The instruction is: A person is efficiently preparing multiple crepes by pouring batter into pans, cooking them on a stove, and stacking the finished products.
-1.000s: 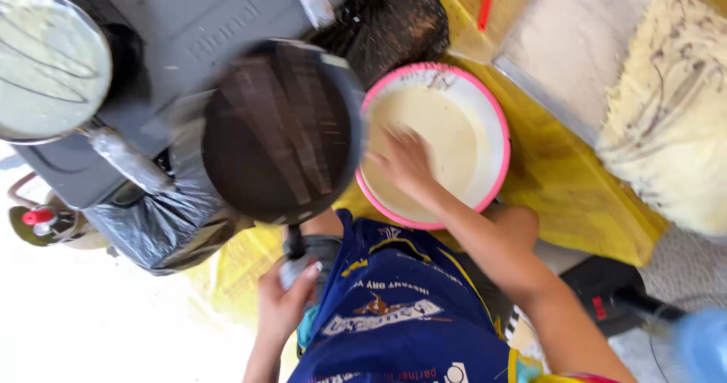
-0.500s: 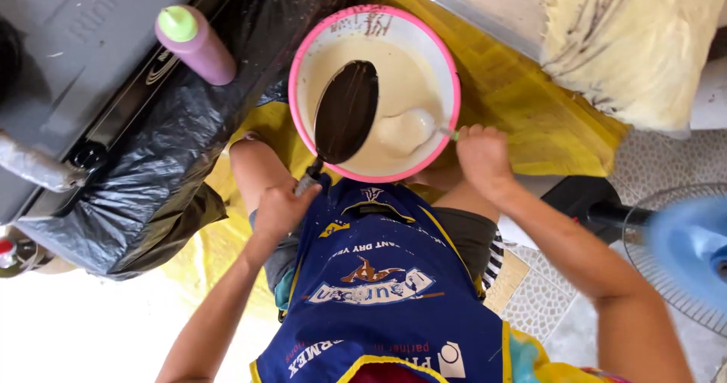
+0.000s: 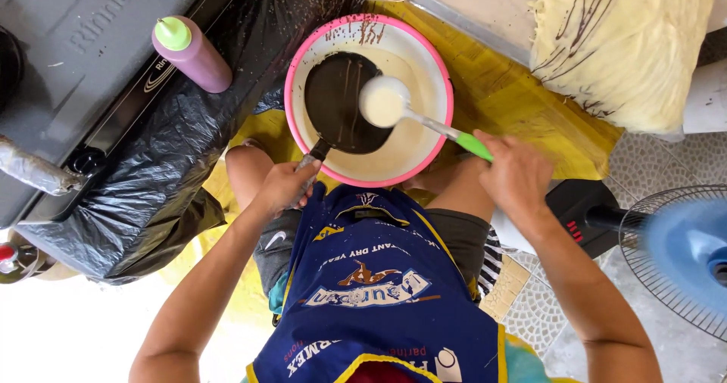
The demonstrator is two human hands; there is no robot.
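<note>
- Head view, looking straight down. My left hand [image 3: 284,188] is closed tight around the handle of a small dark pan [image 3: 344,103]. The pan handle runs from that fist up and to the right, so the pan's long axis points away from my body and over the bowl.
- The pan's round face sits tilted above the pink-rimmed bowl [image 3: 303,65], which holds pale batter. Thin streaks of batter run down the dark surface.
- My right hand [image 3: 515,175] is closed around the green grip of a ladle [image 3: 382,101]. Its shaft slants from the fist up and to the left. The ladle cup, full of pale batter, hangs over the right part of the pan face; I cannot tell whether it touches it.
- Key relation: the two handles converge from my left and right toward one spot above the bowl. The ladle cup lies on the right-hand side of the pan, and both hands are about equally near the bowl's closer rim.
- The bowl rests on a yellow sheet [image 3: 515,103] just ahead of my knees.
- Surroundings: a purple squeeze bottle with a green cap [image 3: 193,50] stands on black plastic to the left, well apart from the bowl. A blue fan [image 3: 685,254] is low on the right. A heap of pale thin sheets [image 3: 621,46] lies at the upper right.
</note>
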